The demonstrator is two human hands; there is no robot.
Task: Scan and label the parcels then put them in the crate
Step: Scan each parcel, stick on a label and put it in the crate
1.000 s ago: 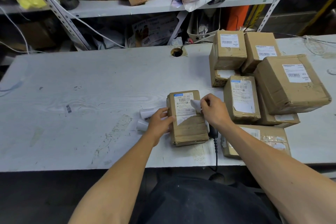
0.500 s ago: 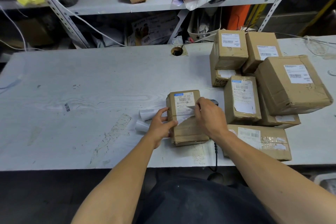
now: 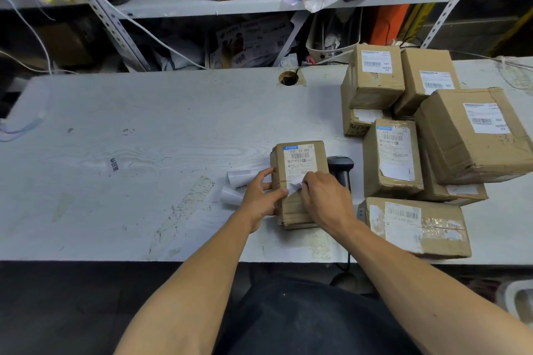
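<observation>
Even overhead light falls on the pale grey, scuffed tabletop [image 3: 144, 130], which is the brightest surface in view, while the space below its near edge and the recess under the grey metal shelf [image 3: 259, 3] sink into deep shadow. Shadows beside the brown cardboard parcels [image 3: 473, 135] at the right edge are soft and short. The wide lens bows the tabletop's far edge and stretches the forearms. The top left corner is smeared with blur; the centre stays sharp enough to show printed barcodes.
</observation>
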